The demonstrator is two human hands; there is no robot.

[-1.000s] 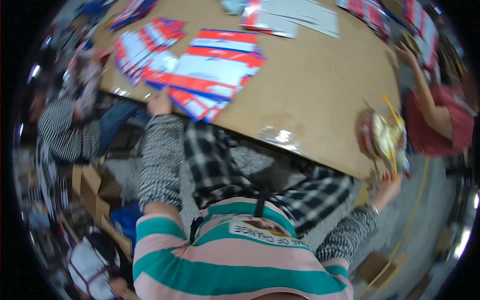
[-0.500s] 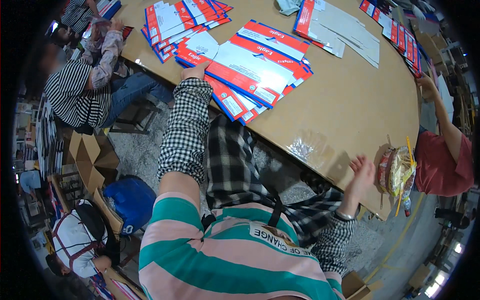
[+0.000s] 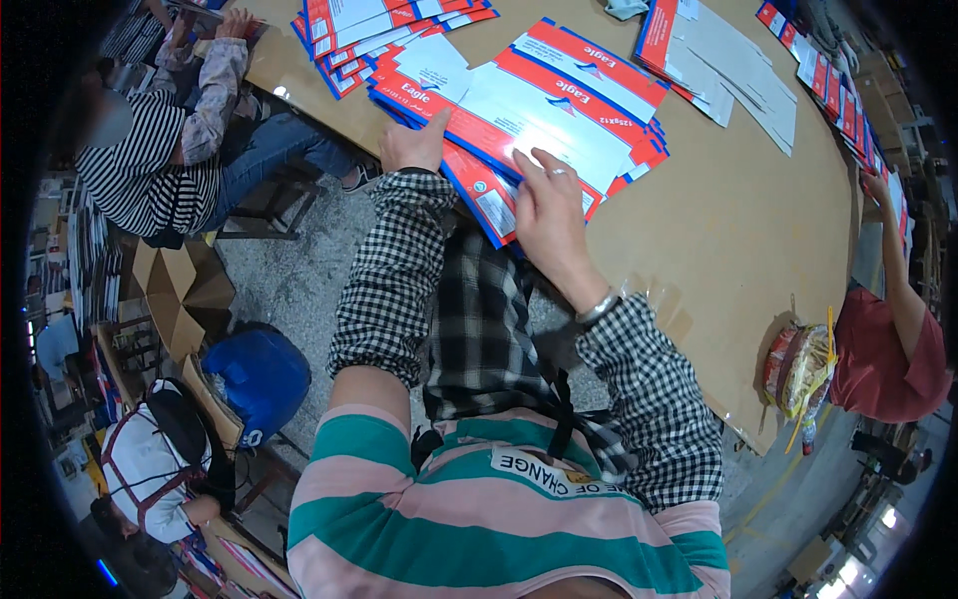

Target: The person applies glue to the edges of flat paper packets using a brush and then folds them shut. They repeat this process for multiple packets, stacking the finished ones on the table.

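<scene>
A flat printed carton [image 3: 547,112] in red, white and blue lies on top of a fanned stack of similar cartons [image 3: 491,205] at the table's near edge. My left hand [image 3: 412,146] pinches its left edge, with the thumb on top and the other fingers mostly hidden below. Fingers extended and somewhat apart, my right hand [image 3: 555,212] rests its fingertips on or just over the carton's white panel. No object shows in that hand.
Another pile of printed cartons [image 3: 374,25] lies at the far left of the brown table [image 3: 738,240]. Grey-backed sheets [image 3: 733,70] are spread at the far right. A shiny wrapped bundle [image 3: 795,364] sits at the right edge. Co-workers sit to the left and right.
My right hand has come from the table's right side over to the carton, moving left and away from me. My left hand keeps its hold, and the view has shifted slightly.
</scene>
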